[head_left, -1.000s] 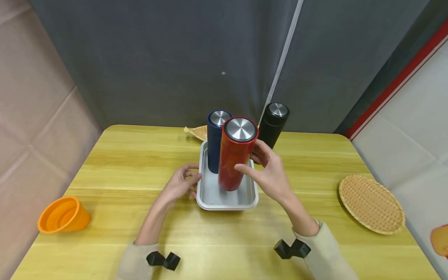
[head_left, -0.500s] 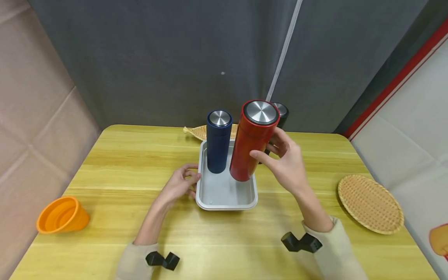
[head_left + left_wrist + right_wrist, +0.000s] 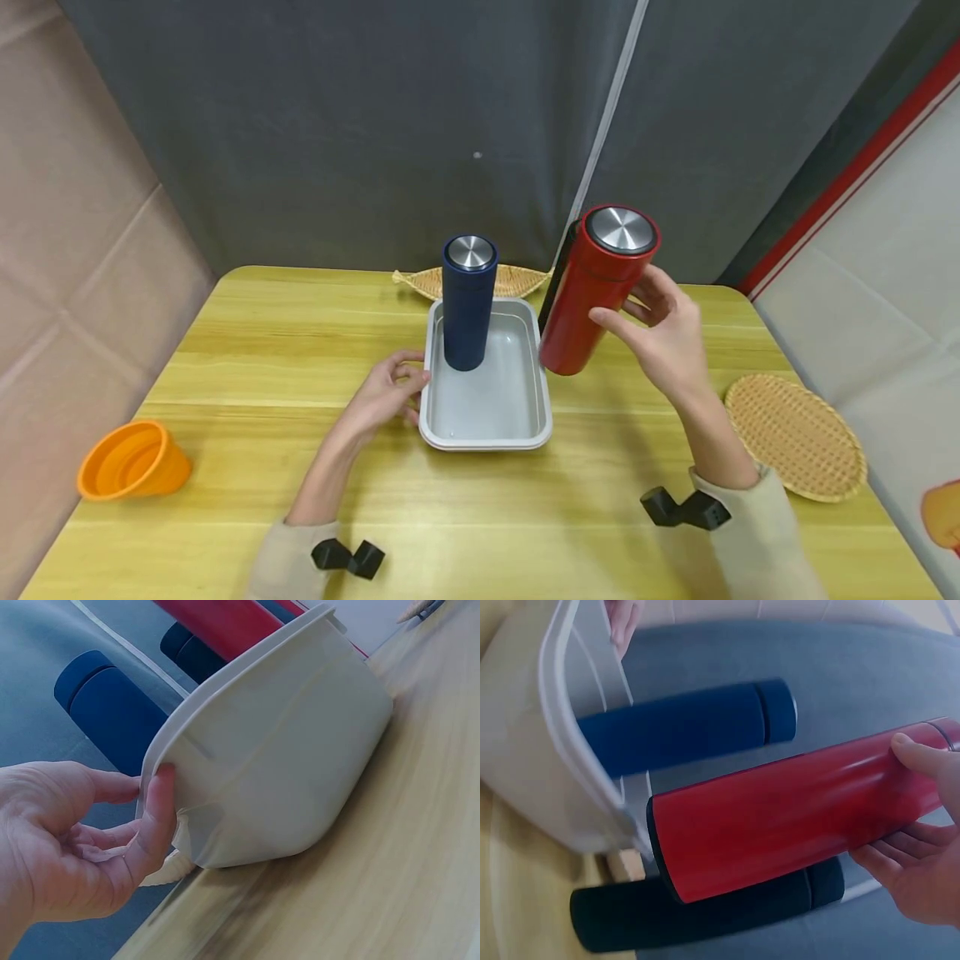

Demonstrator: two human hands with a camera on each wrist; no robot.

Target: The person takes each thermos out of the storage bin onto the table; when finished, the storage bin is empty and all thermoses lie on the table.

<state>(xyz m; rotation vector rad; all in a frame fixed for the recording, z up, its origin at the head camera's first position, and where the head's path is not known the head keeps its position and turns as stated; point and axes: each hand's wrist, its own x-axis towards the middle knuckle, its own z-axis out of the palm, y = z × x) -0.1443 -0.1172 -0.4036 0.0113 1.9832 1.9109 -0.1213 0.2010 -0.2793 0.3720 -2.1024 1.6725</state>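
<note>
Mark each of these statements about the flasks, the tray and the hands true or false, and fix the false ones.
1. The right hand holds the red flask clear of the tray. True.
2. The blue flask lies on its side. False: it stands upright in the tray.
3. The left hand touches the tray's edge. True.
4. The orange cup sits inside the tray. False: it lies on the table, far left.

Head view high, facing down-forward; wrist views close, low; all share tray (image 3: 485, 437) (image 3: 285, 772) (image 3: 525, 772).
</note>
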